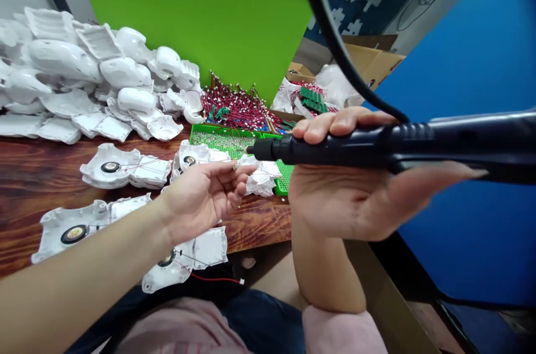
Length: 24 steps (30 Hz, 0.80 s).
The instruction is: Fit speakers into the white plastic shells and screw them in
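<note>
My right hand (339,197) is closed around a dark electric screwdriver (347,144), held level with its tip pointing left and its black cable arching overhead. Just below that tip, my left hand (209,192) is palm up, its thumb and index finger pinching a tiny screw (235,166). Under my left wrist, a white plastic shell half with a round speaker (167,258) lies at the table's front edge, its red wire hanging out to a white plug (242,282). Behind my fingers, more white shell parts (263,178) partly cover a green tray (226,142) of small metal screws.
Other shell halves with speakers (111,167) lie on the wooden table (259,220). A tall pile of white shells (84,75) stands at the back left, beside a heap of red wires (234,100). A green panel (188,19) rises behind; a blue panel (469,63) stands right.
</note>
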Tool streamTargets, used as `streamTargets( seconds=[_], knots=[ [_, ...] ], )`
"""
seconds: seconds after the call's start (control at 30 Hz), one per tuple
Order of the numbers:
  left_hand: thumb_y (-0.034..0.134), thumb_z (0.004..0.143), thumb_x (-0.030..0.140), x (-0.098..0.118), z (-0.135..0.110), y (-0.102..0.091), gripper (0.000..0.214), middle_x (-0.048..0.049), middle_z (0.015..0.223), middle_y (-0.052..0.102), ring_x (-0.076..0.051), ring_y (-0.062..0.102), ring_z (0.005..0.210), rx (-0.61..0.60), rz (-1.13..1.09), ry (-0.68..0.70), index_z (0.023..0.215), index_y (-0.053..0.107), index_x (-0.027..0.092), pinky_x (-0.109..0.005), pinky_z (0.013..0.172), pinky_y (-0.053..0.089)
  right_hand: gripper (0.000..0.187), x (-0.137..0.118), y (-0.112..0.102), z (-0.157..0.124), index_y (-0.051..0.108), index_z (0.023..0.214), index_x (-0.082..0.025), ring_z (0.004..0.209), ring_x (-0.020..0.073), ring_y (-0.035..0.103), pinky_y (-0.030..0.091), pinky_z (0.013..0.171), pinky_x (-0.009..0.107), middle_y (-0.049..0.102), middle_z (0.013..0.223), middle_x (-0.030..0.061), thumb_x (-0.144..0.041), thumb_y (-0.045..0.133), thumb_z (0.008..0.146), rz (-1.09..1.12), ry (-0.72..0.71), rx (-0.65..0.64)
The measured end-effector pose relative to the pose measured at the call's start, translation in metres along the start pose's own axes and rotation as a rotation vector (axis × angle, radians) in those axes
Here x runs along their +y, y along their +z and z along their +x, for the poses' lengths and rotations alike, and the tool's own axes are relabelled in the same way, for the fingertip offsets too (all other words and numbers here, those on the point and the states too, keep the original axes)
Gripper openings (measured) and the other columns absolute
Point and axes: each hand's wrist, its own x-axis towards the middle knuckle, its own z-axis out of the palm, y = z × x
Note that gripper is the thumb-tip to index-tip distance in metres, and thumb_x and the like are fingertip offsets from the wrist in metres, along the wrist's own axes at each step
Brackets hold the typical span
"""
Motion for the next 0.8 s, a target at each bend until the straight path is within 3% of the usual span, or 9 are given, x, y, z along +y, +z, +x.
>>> streamTargets(
  seconds=[0.13,0.27,0.43,0.8],
  knots=[
    [0.055,0.09,0.022,-0.03,-0.013,-0.011,0.025,-0.0048,0.069,0.051,-0.008,0.048,0.057,0.021,-0.002,0.028,0.08,0.07,0.005,-0.016,0.047,0.044,0.039,-0.017,0.0,-0.022,0.063,0.093,-0.026,0.071,0.0122,0.058,0.058,0.073,0.034,0.049,0.082,0.0001,-0.061,0.043,0.094,0.009,0.093,0.0],
    [0.048,0.093,0.028,-0.042,-0.018,-0.02,0.041,-0.0016,0.06,0.034,-0.009,0.034,0.052,-0.099,-0.019,0.066,0.057,0.05,0.011,-0.02,0.046,0.037,0.033,-0.03,0.0,-0.038,0.062,0.094,-0.023,0.071,0.0103,0.059,0.058,0.073,0.032,0.052,0.083,-0.0015,-0.054,0.051,0.095,0.068,0.2,0.052],
    [0.045,0.095,0.031,-0.046,-0.017,-0.026,0.042,-0.001,0.058,0.032,-0.011,0.033,0.054,-0.159,0.023,0.148,0.057,0.046,0.013,-0.022,0.052,0.039,0.037,-0.032,-0.004,-0.048,0.06,0.093,-0.024,0.071,0.0122,0.059,0.058,0.069,0.035,0.052,0.084,-0.0012,-0.06,0.049,0.094,0.046,0.192,0.073],
    [0.045,0.096,0.034,-0.054,-0.013,-0.027,0.044,-0.0017,0.062,0.033,-0.011,0.034,0.057,-0.225,-0.04,0.124,0.058,0.051,0.013,-0.024,0.057,0.043,0.033,-0.025,-0.006,-0.051,0.064,0.093,-0.028,0.069,0.0136,0.06,0.059,0.069,0.036,0.053,0.083,-0.0012,-0.059,0.054,0.091,0.039,0.238,0.091]
  ],
)
